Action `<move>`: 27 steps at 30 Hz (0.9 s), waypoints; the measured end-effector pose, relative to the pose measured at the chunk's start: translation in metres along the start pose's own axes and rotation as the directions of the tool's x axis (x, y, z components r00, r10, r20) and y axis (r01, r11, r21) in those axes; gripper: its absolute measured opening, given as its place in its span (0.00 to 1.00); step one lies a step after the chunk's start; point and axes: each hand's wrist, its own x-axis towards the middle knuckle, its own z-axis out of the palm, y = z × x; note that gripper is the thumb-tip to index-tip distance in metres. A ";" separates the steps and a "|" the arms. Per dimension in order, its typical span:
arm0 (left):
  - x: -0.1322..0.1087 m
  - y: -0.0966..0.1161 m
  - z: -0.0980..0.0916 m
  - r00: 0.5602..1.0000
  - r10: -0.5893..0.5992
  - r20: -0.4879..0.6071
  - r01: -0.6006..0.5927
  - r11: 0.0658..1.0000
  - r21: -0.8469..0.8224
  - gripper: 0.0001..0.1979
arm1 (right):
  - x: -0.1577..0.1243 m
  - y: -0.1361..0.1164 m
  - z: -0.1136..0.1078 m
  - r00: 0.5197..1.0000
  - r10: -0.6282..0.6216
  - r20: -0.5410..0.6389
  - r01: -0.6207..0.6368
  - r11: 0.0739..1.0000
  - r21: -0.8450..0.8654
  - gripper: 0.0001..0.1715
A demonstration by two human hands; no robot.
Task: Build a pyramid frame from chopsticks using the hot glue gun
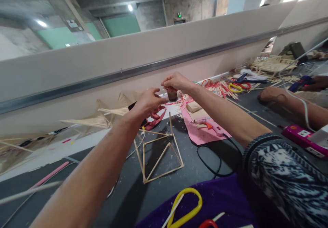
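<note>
Both of my arms reach out over the dark worktable. My left hand [150,101] has its fingers apart, the tips close to a small dark container [172,94]; whether they touch it I cannot tell. Just above that container, my right hand [176,81] has its fingers pinched together, and what is between them is too small to make out. Below my hands stands an open frame of thin wooden sticks [164,176], joined at the corners. A pink glue gun [208,124] lies on a pink sheet [202,139], under my right forearm.
Yellow-handled scissors [197,207] lie on purple cloth [222,193] near me. A black cord [217,173] curls across the table. Stick models [88,121] stand at left, red-and-white sticks [217,87] behind. At right, another person's hand [271,94] rests near a magenta device [304,139].
</note>
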 end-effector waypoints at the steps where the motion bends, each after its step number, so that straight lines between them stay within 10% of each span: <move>1: 0.003 0.002 0.002 0.998 0.037 -0.048 -0.039 0.999 -0.023 0.31 | -0.001 -0.001 0.001 1.000 -0.005 0.006 0.005 1.000 -0.001 0.06; 6: 0.018 0.012 0.003 0.990 0.065 -0.127 -0.096 0.962 -0.255 0.32 | -0.003 0.001 0.002 0.997 -0.059 -0.048 0.061 0.997 0.037 0.06; 14: 0.034 0.009 -0.009 0.968 0.120 0.219 0.018 0.840 -0.542 0.14 | -0.006 -0.001 -0.005 0.986 -0.150 0.069 0.132 0.968 0.216 0.06; 27: 0.042 0.000 -0.008 0.976 -0.003 0.216 0.105 0.879 -0.464 0.04 | -0.007 0.018 -0.040 0.985 -0.133 0.108 0.109 0.974 0.201 0.08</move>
